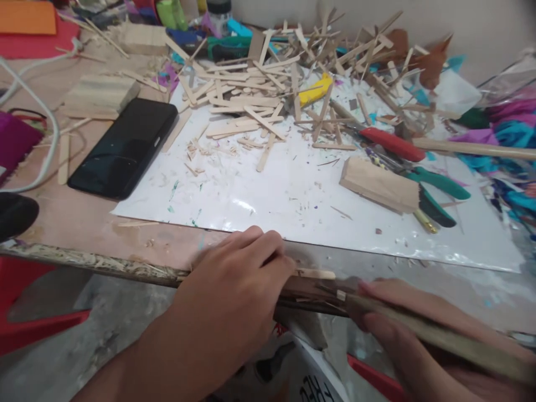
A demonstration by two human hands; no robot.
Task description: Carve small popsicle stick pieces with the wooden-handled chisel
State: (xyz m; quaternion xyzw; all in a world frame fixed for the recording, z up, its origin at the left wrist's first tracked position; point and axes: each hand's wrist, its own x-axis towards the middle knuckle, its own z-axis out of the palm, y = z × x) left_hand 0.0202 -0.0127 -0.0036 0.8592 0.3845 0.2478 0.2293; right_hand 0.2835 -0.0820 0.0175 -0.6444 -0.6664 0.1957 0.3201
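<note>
My left hand [243, 273] presses a thin wooden stick [316, 274] down at the table's front edge, its fingers curled over it; the stick's end sticks out to the right. Just right of it, my right hand [402, 324] is closed round a long wooden handle [439, 329], slightly blurred. The tool's narrow tip lies over the table edge, close to the stick's end. Beyond my hands a white sheet [268, 195] covers much of the table, with small wood shavings on it.
Behind is a heap of wooden sticks [251, 95]. A black phone [125, 148] lies at the left, near a wood block [100, 95]. Red-handled [393, 143] and green-handled tools [439, 184] lie at the right beside another wood block [381, 184]. Coloured scraps [511, 134] sit at far right.
</note>
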